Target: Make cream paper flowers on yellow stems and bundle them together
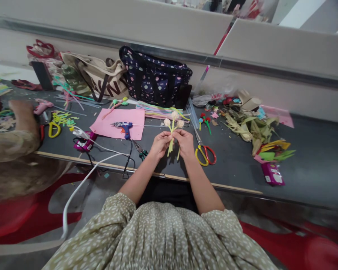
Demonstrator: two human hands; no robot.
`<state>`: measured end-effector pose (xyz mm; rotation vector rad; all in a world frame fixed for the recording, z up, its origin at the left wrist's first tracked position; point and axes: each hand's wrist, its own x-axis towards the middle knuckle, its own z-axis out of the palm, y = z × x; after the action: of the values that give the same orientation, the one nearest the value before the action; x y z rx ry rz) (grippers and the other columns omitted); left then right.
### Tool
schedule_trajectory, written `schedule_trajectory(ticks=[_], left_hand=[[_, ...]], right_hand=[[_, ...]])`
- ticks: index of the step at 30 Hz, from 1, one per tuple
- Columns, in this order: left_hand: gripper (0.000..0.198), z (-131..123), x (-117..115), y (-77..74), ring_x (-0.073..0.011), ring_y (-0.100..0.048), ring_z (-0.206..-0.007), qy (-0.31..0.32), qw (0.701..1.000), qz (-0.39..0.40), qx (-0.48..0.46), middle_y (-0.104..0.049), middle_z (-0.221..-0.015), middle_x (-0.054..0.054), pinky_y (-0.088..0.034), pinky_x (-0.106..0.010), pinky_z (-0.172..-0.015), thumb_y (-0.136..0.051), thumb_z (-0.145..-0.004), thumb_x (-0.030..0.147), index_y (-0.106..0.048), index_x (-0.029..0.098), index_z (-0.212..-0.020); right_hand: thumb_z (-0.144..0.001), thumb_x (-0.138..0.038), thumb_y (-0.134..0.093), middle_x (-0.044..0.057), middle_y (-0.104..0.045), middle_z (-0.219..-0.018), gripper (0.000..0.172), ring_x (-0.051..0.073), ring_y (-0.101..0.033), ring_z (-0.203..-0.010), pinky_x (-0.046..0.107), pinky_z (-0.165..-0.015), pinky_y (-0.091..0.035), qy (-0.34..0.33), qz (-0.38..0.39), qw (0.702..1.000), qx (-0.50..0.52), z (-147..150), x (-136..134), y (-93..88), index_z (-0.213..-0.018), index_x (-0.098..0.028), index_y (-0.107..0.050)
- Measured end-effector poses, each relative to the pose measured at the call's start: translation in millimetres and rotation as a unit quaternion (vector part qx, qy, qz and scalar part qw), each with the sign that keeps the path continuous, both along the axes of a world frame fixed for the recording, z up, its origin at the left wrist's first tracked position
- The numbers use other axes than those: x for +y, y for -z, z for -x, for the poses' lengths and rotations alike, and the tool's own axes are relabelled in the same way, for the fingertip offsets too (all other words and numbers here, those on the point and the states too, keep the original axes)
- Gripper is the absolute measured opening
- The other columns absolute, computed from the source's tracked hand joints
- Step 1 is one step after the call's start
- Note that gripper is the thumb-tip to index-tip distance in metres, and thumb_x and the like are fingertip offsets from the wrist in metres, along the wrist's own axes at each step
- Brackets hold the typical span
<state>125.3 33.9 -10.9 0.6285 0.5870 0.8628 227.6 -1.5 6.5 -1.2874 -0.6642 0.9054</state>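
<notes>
Both hands meet over the dark table, pinching the stems of a small bunch of craft flowers [174, 116]. The bunch has pale cream round heads at the top and yellow-green stems that hang below the fingers. My left hand [161, 144] closes on the stems from the left. On the other side, my right hand [185, 142] grips them with bent fingers. Scissors [205, 154] with one yellow and one red handle lie just right of my right hand. Pliers [141, 152] with dark green handles rest left of my left hand.
A blue glue gun [125, 128] lies on a pink sheet [137, 122]. Pastel pipe cleaners [154, 109] lie behind the hands. Bags [157, 80] stand along the wall. Dried husks [238, 127] are at right. A co-worker's arm [24, 122] is at left, near white cables [76, 187].
</notes>
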Motion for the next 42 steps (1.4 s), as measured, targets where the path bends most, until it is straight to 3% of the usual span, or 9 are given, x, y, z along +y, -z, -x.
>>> schedule_trajectory(ticks=[7, 16, 20, 27, 33, 35, 37, 40, 42], left_hand=[[0.041, 3, -3, -6.8, -0.0092, -0.058, -0.052, 0.006, 0.996, -0.087, 0.033, -0.063, -0.065, 0.002, -0.049, -0.022, -0.051, -0.085, -0.055, 0.030, -0.059, 0.015, -0.082], [0.016, -8, -8, -7.4, -0.0115, -0.058, -0.056, -0.133, 0.947, -0.242, 0.165, -0.066, -0.067, 0.000, -0.046, -0.023, -0.057, -0.073, -0.070, 0.030, -0.068, 0.017, -0.077], [0.012, -12, -11, -3.2, -0.0125, -0.057, -0.059, -0.167, 0.925, -0.275, 0.204, -0.066, -0.067, -0.001, -0.046, -0.023, -0.061, -0.065, -0.077, 0.028, -0.071, 0.018, -0.078], [0.014, -13, -3, 2.9, -0.0115, -0.057, -0.050, -0.135, 0.951, -0.222, 0.166, -0.061, -0.061, 0.001, -0.044, -0.023, -0.051, -0.067, -0.074, 0.030, -0.068, 0.016, -0.074], [0.025, -16, 0, 2.9, -0.0109, -0.055, -0.045, -0.079, 0.985, -0.124, 0.088, -0.062, -0.058, -0.001, -0.043, -0.024, -0.048, -0.078, -0.062, 0.033, -0.066, 0.014, -0.072], [0.025, -13, 1, 2.4, -0.0115, -0.057, -0.050, -0.077, 0.986, -0.123, 0.087, -0.064, -0.062, -0.002, -0.046, -0.024, -0.053, -0.080, -0.061, 0.032, -0.068, 0.014, -0.074], [0.022, -10, 1, 2.1, -0.0118, -0.058, -0.058, -0.119, 0.973, -0.158, 0.120, -0.066, -0.068, -0.002, -0.047, -0.024, -0.058, -0.079, -0.061, 0.028, -0.070, 0.015, -0.076], [0.016, -6, 3, 1.8, -0.0122, -0.057, -0.064, -0.184, 0.943, -0.212, 0.178, -0.067, -0.074, -0.003, -0.046, -0.022, -0.058, -0.076, -0.066, 0.028, -0.072, 0.017, -0.076], [0.021, -7, 3, 1.1, -0.0137, -0.057, -0.066, -0.177, 0.947, -0.206, 0.173, -0.069, -0.077, -0.004, -0.047, -0.023, -0.058, -0.074, -0.068, 0.033, -0.073, 0.017, -0.082]], right_hand=[[-0.061, -0.035, -0.066, -0.004, -0.059, -0.060, 0.021, 0.009, -0.048, -0.054, 0.024, -0.055, -0.042, 0.025, -0.002, 0.999, -0.043, 1, 0, -6.8, -0.070, -0.016, -0.062], [-0.066, -0.038, -0.063, -0.002, -0.060, -0.064, 0.023, 0.010, -0.049, -0.055, 0.024, -0.055, -0.044, 0.067, -0.011, 0.991, -0.114, 4, 2, -0.4, -0.073, -0.016, -0.063], [-0.067, -0.038, -0.063, -0.002, -0.060, -0.063, 0.023, 0.010, -0.050, -0.054, 0.024, -0.054, -0.046, 0.069, -0.017, 0.990, -0.120, 4, 2, 2.6, -0.072, -0.015, -0.063], [-0.072, -0.037, -0.060, -0.001, -0.063, -0.063, 0.021, 0.012, -0.056, -0.058, 0.025, -0.060, -0.048, 0.058, -0.038, 0.989, -0.132, 4, -3, 4.1, -0.074, -0.016, -0.063], [-0.075, -0.038, -0.057, -0.003, -0.060, -0.061, 0.022, 0.011, -0.051, -0.051, 0.023, -0.055, -0.042, 0.068, -0.006, 0.978, -0.195, -1, -2, 11.2, -0.078, -0.017, -0.062], [-0.077, -0.039, -0.056, -0.003, -0.060, -0.061, 0.023, 0.011, -0.051, -0.052, 0.024, -0.056, -0.041, 0.070, 0.025, 0.961, -0.265, -5, -2, 10.1, -0.080, -0.018, -0.064], [-0.079, -0.037, -0.055, -0.001, -0.062, -0.065, 0.022, 0.013, -0.054, -0.057, 0.025, -0.061, -0.041, 0.082, 0.056, 0.928, -0.358, -10, -1, 7.1, -0.083, -0.018, -0.065], [-0.084, -0.031, -0.050, 0.004, -0.066, -0.079, 0.021, 0.016, -0.058, -0.070, 0.026, -0.068, -0.039, 0.103, 0.085, 0.853, -0.505, -15, 3, 1.3, -0.089, -0.018, -0.066], [-0.088, -0.028, -0.045, 0.007, -0.066, -0.086, 0.023, 0.018, -0.058, -0.078, 0.026, -0.069, -0.037, 0.088, 0.095, 0.800, -0.586, -14, 6, -1.7, -0.091, -0.017, -0.065]])
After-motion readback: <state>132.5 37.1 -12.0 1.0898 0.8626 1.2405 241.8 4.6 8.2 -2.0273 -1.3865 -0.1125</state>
